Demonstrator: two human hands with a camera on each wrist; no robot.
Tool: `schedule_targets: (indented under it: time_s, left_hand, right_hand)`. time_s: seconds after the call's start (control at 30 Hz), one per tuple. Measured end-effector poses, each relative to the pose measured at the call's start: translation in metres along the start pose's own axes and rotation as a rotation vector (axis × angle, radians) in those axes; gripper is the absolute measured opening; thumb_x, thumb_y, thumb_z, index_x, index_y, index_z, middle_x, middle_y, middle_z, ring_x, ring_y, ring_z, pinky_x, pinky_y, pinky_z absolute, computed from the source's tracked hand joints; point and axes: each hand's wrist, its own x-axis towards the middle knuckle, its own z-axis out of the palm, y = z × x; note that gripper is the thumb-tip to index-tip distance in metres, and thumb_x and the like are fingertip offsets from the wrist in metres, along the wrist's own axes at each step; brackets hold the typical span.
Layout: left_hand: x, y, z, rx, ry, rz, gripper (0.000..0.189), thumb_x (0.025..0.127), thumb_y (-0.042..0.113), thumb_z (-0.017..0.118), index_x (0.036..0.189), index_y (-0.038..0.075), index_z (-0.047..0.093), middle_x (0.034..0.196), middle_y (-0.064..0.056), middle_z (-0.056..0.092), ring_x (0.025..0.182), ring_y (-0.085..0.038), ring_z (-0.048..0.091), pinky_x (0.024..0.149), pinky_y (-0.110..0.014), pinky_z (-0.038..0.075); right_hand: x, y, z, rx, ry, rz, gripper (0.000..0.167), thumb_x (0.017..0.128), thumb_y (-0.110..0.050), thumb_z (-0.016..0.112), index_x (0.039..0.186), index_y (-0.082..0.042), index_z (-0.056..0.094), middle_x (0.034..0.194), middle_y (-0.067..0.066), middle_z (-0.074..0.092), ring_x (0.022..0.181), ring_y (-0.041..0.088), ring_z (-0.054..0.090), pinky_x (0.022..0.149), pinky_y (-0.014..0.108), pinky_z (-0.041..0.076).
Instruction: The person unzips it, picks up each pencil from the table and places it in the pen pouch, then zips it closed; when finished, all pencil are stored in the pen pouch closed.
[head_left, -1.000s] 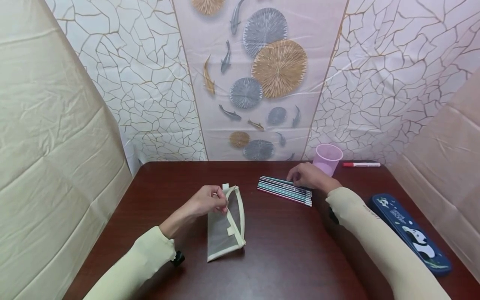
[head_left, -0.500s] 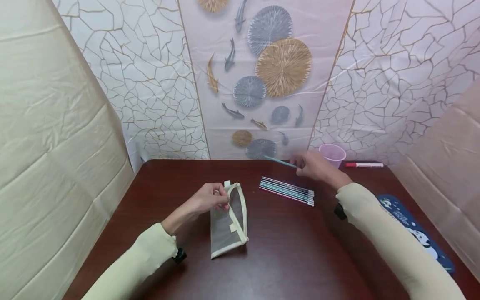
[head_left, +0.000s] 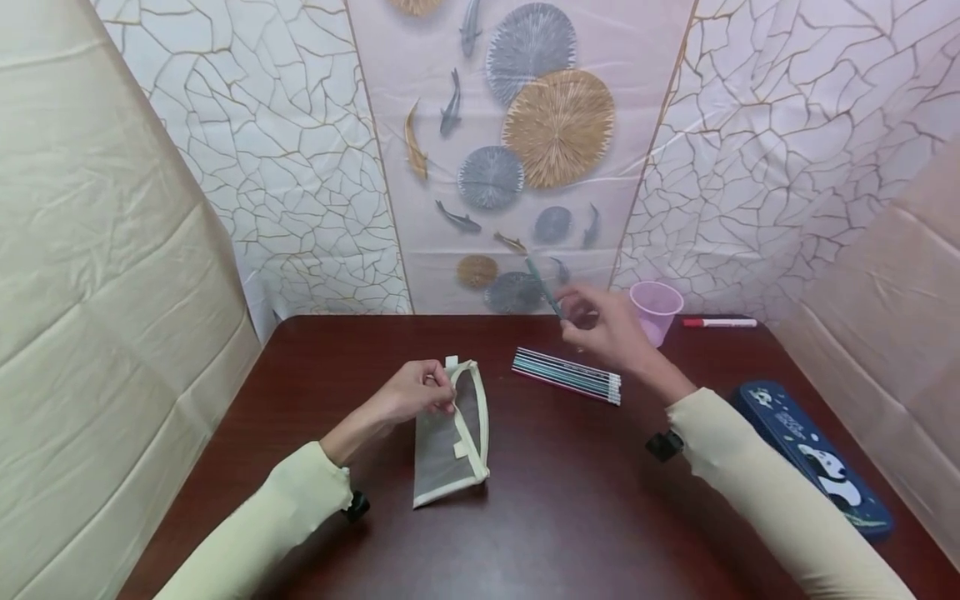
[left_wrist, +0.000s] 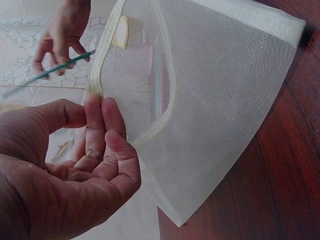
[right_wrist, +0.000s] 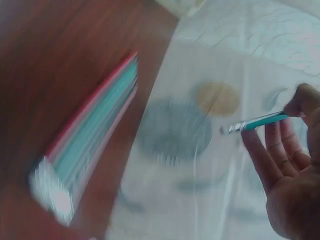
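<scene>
My left hand (head_left: 416, 388) pinches the zippered edge of a cream mesh pencil pouch (head_left: 441, 454), whose mouth gapes toward the right. In the left wrist view the mesh pouch (left_wrist: 215, 100) fills much of the picture, the fingertips at its rim. Raised over the far part of the table, my right hand (head_left: 603, 327) pinches a green pencil (head_left: 543, 286) between thumb and fingers. The right wrist view has the pencil (right_wrist: 262, 121) with its silvery end toward the left. Below that hand, a row of several pencils (head_left: 566, 376) lies side by side on the table.
Behind the right hand stands a pink cup (head_left: 657, 304), with a red-and-white marker (head_left: 718, 322) to its right. A dark blue panda pencil case (head_left: 813, 458) lies near the right edge of the brown table (head_left: 570, 508). A patterned cloth (head_left: 495, 167) hangs behind.
My right hand has lifted one green pencil off the row and tilted it more upright. The left hand keeps its pinch on the pouch.
</scene>
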Motion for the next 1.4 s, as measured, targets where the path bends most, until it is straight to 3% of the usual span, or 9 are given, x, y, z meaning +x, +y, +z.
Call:
schedule_targets:
  time_s: [0.1,0.23,0.4,0.5,0.67,0.87,1.13,1.4]
  left_hand:
    - [0.001,0.0,0.0,0.004,0.001,-0.001,0.005,0.096,0.002,0.065,0.093,0.004,0.061,0.077,-0.002,0.076,0.073,-0.009,0.073,0.068,-0.027,0.056]
    - [0.002,0.001,0.002,0.002,-0.003,0.004,0.006,0.096,0.002,0.065,0.092,0.004,0.061,0.078,-0.003,0.076,0.073,-0.009,0.073,0.068,-0.027,0.056]
    - [0.003,0.002,0.004,-0.004,-0.007,-0.001,0.006,0.096,0.002,0.065,0.093,0.004,0.06,0.081,-0.004,0.077,0.073,-0.009,0.073,0.069,-0.027,0.056]
    - [0.003,0.003,0.005,-0.002,-0.012,-0.008,0.005,0.096,0.002,0.065,0.094,0.003,0.061,0.081,-0.005,0.077,0.074,-0.01,0.073,0.069,-0.027,0.056]
    - [0.003,0.006,0.004,0.014,-0.006,0.002,0.005,0.097,0.003,0.065,0.095,0.003,0.06,0.084,-0.007,0.078,0.075,-0.011,0.074,0.07,-0.029,0.058]
    - [0.003,0.005,0.006,0.01,-0.009,-0.023,0.005,0.097,0.003,0.064,0.097,0.004,0.06,0.085,-0.008,0.078,0.076,-0.011,0.074,0.071,-0.029,0.057]
    - [0.002,0.005,0.011,0.015,-0.005,-0.043,0.005,0.098,0.004,0.063,0.101,0.004,0.06,0.084,-0.008,0.078,0.078,-0.011,0.074,0.075,-0.031,0.057]
    - [0.001,0.004,0.012,0.019,0.029,-0.047,0.004,0.099,0.006,0.064,0.101,0.004,0.061,0.081,-0.008,0.078,0.078,-0.012,0.073,0.074,-0.028,0.054]
  right_hand:
    - [-0.004,-0.01,0.013,0.332,0.046,0.111,0.041,0.087,0.011,0.069,0.126,0.001,0.059,0.097,0.008,0.069,0.083,0.015,0.072,0.071,0.031,0.065]
    - [-0.012,-0.019,0.034,0.671,0.074,0.25,0.038,0.094,0.013,0.063,0.127,-0.004,0.054,0.104,0.004,0.069,0.089,0.015,0.075,0.072,0.039,0.066]
    - [-0.024,-0.026,0.061,0.89,0.083,0.351,0.038,0.097,0.015,0.057,0.122,-0.014,0.056,0.103,0.001,0.068,0.092,0.018,0.076,0.075,0.044,0.067]
    - [-0.032,-0.03,0.075,0.961,0.063,0.402,0.045,0.097,0.015,0.057,0.128,-0.018,0.053,0.105,0.005,0.066,0.094,0.02,0.075,0.077,0.051,0.066]
    - [-0.042,-0.039,0.092,0.958,-0.012,0.531,0.061,0.098,0.012,0.058,0.146,-0.02,0.038,0.107,0.01,0.063,0.096,0.023,0.075,0.08,0.059,0.064]
    - [-0.053,-0.046,0.112,0.911,-0.058,0.696,0.065,0.098,0.01,0.059,0.148,-0.021,0.033,0.1,0.005,0.063,0.1,0.027,0.074,0.081,0.06,0.063]
    - [-0.063,-0.05,0.13,0.817,-0.129,0.727,0.07,0.094,0.008,0.064,0.153,-0.011,0.032,0.111,0.016,0.058,0.094,0.027,0.071,0.076,0.055,0.065]
    - [-0.066,-0.052,0.138,0.727,-0.21,0.733,0.066,0.093,0.003,0.07,0.148,-0.007,0.036,0.107,0.012,0.059,0.083,0.022,0.068,0.072,0.048,0.066]
